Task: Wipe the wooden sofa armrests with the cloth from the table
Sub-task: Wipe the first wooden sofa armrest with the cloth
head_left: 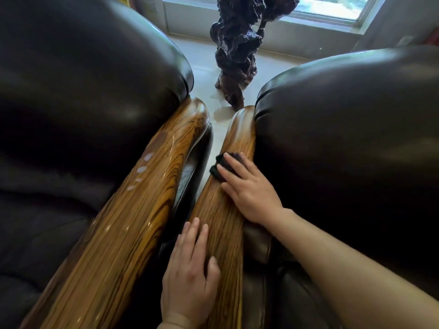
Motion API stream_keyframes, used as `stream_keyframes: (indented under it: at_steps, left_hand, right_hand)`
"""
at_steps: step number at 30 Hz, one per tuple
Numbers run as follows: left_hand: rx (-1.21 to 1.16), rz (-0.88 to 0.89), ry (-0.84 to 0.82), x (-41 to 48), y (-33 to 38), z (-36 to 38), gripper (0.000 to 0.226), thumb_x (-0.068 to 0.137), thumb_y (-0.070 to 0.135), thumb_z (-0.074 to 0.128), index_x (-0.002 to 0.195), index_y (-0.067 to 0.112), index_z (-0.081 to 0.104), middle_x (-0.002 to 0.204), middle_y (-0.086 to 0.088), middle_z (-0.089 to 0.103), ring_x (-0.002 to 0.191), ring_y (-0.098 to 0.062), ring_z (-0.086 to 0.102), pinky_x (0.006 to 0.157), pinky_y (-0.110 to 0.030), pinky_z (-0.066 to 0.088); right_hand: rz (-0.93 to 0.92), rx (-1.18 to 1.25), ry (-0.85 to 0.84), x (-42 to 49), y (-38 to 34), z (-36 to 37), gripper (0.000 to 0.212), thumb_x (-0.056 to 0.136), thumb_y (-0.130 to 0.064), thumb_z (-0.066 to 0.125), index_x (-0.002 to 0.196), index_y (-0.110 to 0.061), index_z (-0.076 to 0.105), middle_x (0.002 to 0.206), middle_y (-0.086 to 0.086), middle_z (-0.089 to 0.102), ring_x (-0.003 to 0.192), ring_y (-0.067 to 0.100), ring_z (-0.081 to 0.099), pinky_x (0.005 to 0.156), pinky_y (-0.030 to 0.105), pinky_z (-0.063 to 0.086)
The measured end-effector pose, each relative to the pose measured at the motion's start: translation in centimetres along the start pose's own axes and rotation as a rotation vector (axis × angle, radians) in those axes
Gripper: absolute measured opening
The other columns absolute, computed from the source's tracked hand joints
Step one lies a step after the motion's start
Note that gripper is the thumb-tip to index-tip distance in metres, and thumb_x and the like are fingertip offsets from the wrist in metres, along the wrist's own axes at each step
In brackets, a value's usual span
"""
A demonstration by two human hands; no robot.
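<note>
A person's right hand (249, 188), fingers (231, 160) spread straight, presses a dark cloth (219, 168) midway along the right wooden armrest (221, 217); the left hand (190, 276) rests flat nearer the camera. Wiping appears under way; the smudged left armrest (133, 222) likely needs attention next.

First armrest (219, 224): wood, brown with fine dark grain, low satin sheen. Cloth (216, 170) on it: dark, soft, nubby fabric, matt. Second armrest (133, 210), just beside the first armrest: wood with bold dark striping, high-gloss lacquer, bright highlights, several pale milky spots on top. Cushions (344, 129) flanking the first armrest: dark brown leather or leather-like covering, smooth, glossy. Sculpture (237, 43) beyond the first armrest's far end: dark gnarled wood, knobbly, polished. Floor (204, 67) beneath the sculpture: pale, smooth, reflective.
</note>
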State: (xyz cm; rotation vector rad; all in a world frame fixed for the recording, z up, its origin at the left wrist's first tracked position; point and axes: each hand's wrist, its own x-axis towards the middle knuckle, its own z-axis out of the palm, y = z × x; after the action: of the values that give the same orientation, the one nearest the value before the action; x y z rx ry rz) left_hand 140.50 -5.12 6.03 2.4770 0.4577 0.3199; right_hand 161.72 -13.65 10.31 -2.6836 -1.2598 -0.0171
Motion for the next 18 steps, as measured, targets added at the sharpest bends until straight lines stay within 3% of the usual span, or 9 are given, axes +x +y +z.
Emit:
stream_keyframes:
  at_steps: [2,4,6,9,12,16,18]
  left_hand:
    - [-0.004,-0.009,0.004,-0.1,0.0,0.0,0.060,0.092,0.038,0.035,0.150,0.022,0.035,0.161,0.008,0.022,0.149,-0.005,0.012,0.115,-0.043,0.032]
    - [-0.017,-0.017,0.004,-0.1,-0.1,0.0,0.059,0.093,0.039,0.033,0.151,0.025,0.031,0.161,0.010,0.020,0.149,-0.004,0.010,0.115,-0.043,0.033]
    - [-0.024,-0.011,0.008,-0.3,0.0,-0.1,0.058,0.094,0.039,0.033,0.151,0.024,0.031,0.161,0.009,0.019,0.149,-0.005,0.010,0.115,-0.044,0.033]
    - [-0.040,-0.004,0.026,-0.4,0.1,-0.1,0.056,0.096,0.038,0.032,0.149,0.023,0.035,0.159,0.012,0.017,0.149,-0.005,0.010,0.116,-0.044,0.031]
    - [-0.045,0.009,0.032,-0.7,-0.1,-0.1,0.051,0.096,0.036,0.032,0.146,0.025,0.042,0.159,0.011,0.021,0.149,-0.008,0.013,0.116,-0.045,0.031]
    - [-0.037,0.016,0.049,-0.6,-0.1,0.1,0.053,0.096,0.039,0.030,0.146,0.026,0.042,0.160,0.007,0.023,0.149,-0.008,0.012,0.117,-0.042,0.028]
    - [-0.045,0.026,0.061,-0.8,-0.1,0.2,0.054,0.095,0.039,0.031,0.146,0.026,0.040,0.160,0.006,0.024,0.149,-0.008,0.015,0.115,-0.039,0.028]
  right_hand:
    - [0.169,0.042,-0.025,2.3,0.1,-0.3,0.055,0.106,-0.050,0.026,0.157,-0.030,0.029,0.169,-0.006,0.009,0.155,0.025,-0.011,0.125,0.043,0.000]
    - [0.204,0.153,0.020,1.8,-1.3,0.2,0.054,0.106,-0.049,0.026,0.156,-0.030,0.031,0.169,-0.008,0.009,0.154,0.023,-0.014,0.125,0.043,-0.004]
    - [0.109,0.215,0.079,-1.7,-3.5,1.1,0.051,0.106,-0.046,0.029,0.153,-0.028,0.038,0.168,-0.008,0.015,0.155,0.023,-0.010,0.125,0.045,0.000]
    - [-0.172,0.167,0.091,-8.3,-5.7,2.2,0.046,0.108,-0.037,0.033,0.151,-0.024,0.042,0.166,-0.004,0.024,0.156,0.027,0.003,0.126,0.044,0.006]
    - [-0.302,0.140,0.057,-8.0,-2.6,1.1,0.043,0.107,-0.026,0.042,0.149,-0.022,0.046,0.164,-0.001,0.028,0.155,0.029,0.010,0.126,0.043,0.013]
    - [0.084,0.202,0.075,-2.0,-1.0,-0.6,0.041,0.106,-0.020,0.045,0.147,-0.021,0.049,0.163,0.001,0.029,0.155,0.030,0.008,0.124,0.033,0.006]
    - [0.164,0.235,0.110,-1.9,-2.3,0.1,0.041,0.106,-0.021,0.043,0.147,-0.020,0.049,0.164,-0.001,0.029,0.155,0.029,0.005,0.125,0.034,0.005]
